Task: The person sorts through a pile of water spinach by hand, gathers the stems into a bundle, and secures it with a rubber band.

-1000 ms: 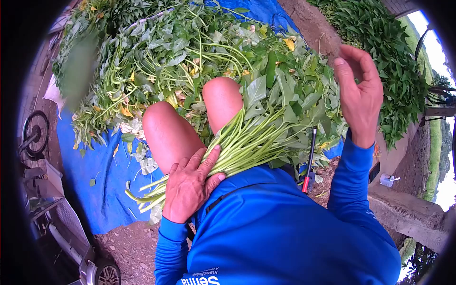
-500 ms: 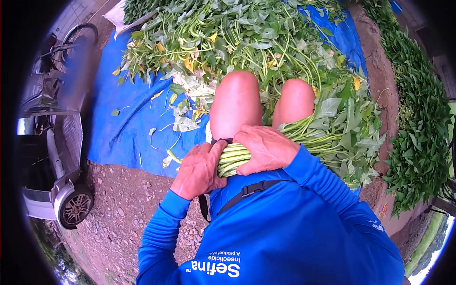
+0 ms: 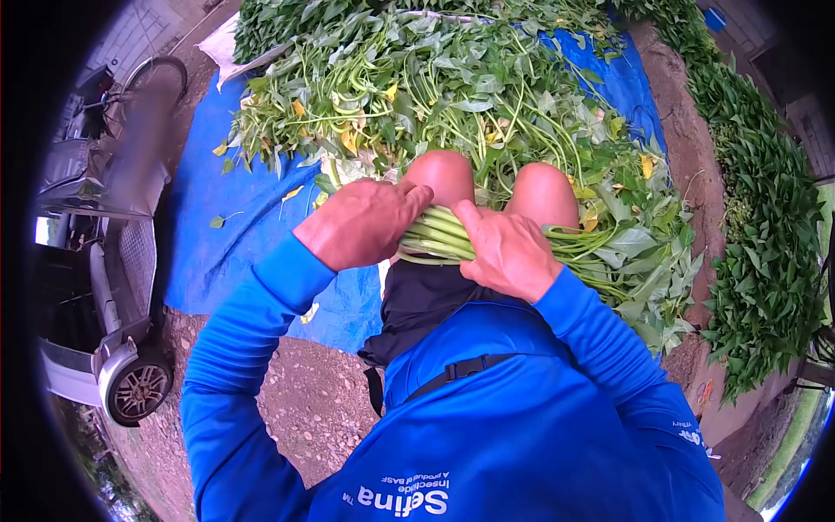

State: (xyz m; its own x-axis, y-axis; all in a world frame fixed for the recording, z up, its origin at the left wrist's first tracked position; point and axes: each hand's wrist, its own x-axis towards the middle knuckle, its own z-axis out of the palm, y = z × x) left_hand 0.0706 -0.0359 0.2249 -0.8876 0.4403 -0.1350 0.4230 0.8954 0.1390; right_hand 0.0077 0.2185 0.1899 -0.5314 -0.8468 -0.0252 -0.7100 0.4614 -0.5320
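A bundle of long green leafy stems (image 3: 437,235) lies across my thighs, its leaves spreading out to the right. My left hand (image 3: 365,222) is closed around the cut-stem end, with the fingers curled over the top. A little to the right, my right hand (image 3: 507,248) grips the same bundle, thumb along its upper side. A short stretch of bare stems shows between the two hands. Past my knees lies a big heap of similar leafy stems (image 3: 452,96), with some yellow leaves among them.
A blue tarp (image 3: 226,235) lies under the heap, with loose leaves on it. To the left stand a vehicle with a wheel (image 3: 139,390) and a bicycle (image 3: 156,78). A long row of green leafy plants (image 3: 757,235) runs along the right. Gravelly ground (image 3: 304,400) is below.
Both hands have moved the bundle up and away from my waist, toward my knees. My left hand has turned over the stem end, and the right still grips the stems.
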